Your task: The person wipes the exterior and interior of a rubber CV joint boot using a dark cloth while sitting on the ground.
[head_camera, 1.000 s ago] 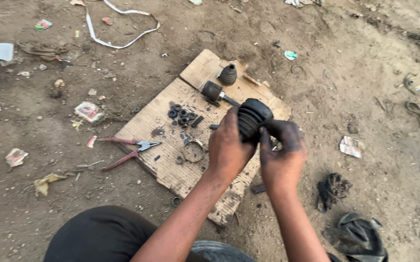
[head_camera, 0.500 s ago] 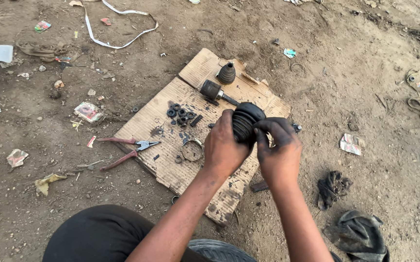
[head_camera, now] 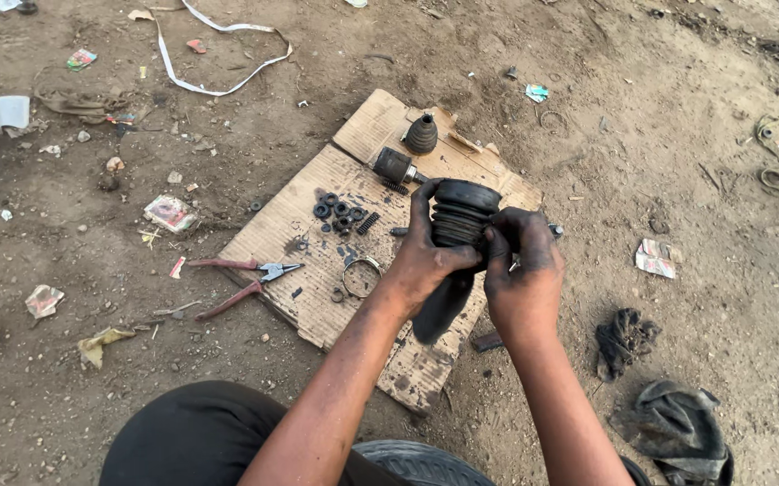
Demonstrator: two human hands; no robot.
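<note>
Both my hands hold a black ribbed rubber boot (head_camera: 461,214) above a sheet of cardboard (head_camera: 308,234) on dirt ground. My left hand (head_camera: 425,261) wraps the boot's left side, fingers curled round it. Greasy and dark, my right hand (head_camera: 524,270) grips its right side. A dark shaft end (head_camera: 439,310) hangs below the boot between my wrists. On the cardboard lie a metal joint piece (head_camera: 395,166), a small black cone-shaped boot (head_camera: 422,135), several small black rings and a spring (head_camera: 340,213), and a metal clamp ring (head_camera: 361,274).
Red-handled pliers (head_camera: 241,281) lie at the cardboard's left edge. A white strap (head_camera: 201,54) curls on the dirt at the top. Scraps of paper and litter dot the ground. Dark rags (head_camera: 623,337) and a dark cloth (head_camera: 677,427) lie at right. A tyre edge (head_camera: 416,459) shows below.
My hands have shifted slightly on the boot, the right hand's fingers closing further over its side. The boot stays over the same part of the cardboard.
</note>
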